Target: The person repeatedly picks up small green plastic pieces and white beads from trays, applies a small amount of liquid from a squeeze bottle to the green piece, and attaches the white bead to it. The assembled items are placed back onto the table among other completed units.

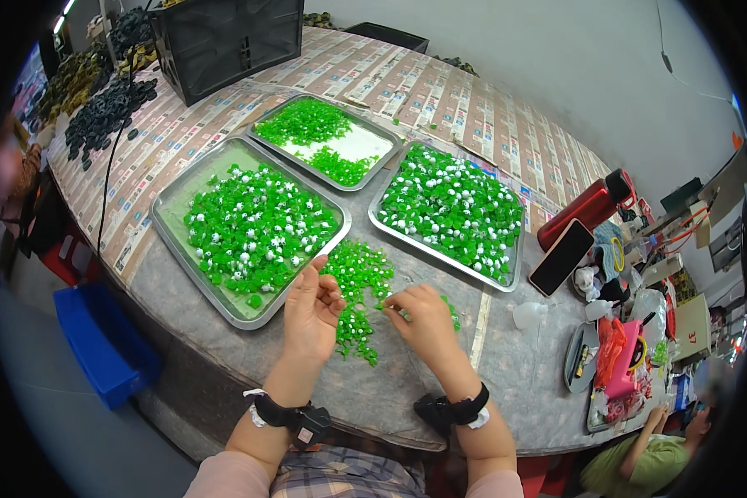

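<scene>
A loose pile of small green pieces with white parts point(358, 274) lies on the table between my hands. My left hand point(311, 315) is over the pile's left side, by the near right corner of a metal tray point(168, 224); its fingers are curled in, and what they hold is hidden. Palm down, my right hand point(423, 322) is at the pile's right edge with fingertips pinched; a green bit shows at the tips, too small to make out. The tray by my left hand holds many green pieces with white eyeball-like balls point(253, 220).
A second tray of green-and-white pieces point(448, 207) stands right; a third tray point(373, 153) behind holds smaller green ones. A black crate point(228, 46) stands far left. At right are a red bottle point(577, 207), a phone point(561, 257) and clutter. Another person point(651, 461) sits lower right.
</scene>
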Tool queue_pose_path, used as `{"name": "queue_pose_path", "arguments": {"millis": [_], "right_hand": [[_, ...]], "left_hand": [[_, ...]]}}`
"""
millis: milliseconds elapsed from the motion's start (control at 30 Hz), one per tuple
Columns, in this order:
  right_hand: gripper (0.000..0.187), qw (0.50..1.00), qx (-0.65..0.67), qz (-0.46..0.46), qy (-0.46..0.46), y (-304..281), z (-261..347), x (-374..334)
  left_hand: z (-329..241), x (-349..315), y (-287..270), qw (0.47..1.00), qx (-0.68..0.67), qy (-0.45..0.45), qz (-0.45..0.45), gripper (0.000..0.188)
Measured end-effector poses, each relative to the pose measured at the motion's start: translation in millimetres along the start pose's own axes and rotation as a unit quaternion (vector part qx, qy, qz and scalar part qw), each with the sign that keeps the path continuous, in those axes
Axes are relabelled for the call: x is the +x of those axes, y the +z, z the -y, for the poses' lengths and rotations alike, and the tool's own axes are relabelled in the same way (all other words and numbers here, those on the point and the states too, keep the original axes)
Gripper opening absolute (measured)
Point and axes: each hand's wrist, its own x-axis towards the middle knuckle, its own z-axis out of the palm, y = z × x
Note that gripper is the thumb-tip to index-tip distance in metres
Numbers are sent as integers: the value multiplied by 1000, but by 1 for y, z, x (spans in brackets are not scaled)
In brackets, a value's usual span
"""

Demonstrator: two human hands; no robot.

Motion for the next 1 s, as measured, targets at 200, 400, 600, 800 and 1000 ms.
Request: {"name": "queue_pose_path", "arguments": {"millis": [200, 400, 600, 800, 1000], "right_hand": [[10, 992, -114, 30, -46, 21, -2, 8], [10, 974, 200, 44, 93, -10, 5, 5], [13, 718, 648, 107, 230, -36, -9, -23], [21, 657, 692, 98, 283, -32, -16, -44], [9, 832, 441, -245, 229, -81, -37, -59]], "left_hand": [[9, -2, 2, 994, 101, 39, 31, 21], [15, -11, 6, 953, 282, 42, 104, 20], [24, -20, 17, 805, 513, 120, 273, 29], [30, -25, 27, 787, 525, 68, 317, 19], [33, -22, 13, 878, 425, -42, 215, 11]]}}
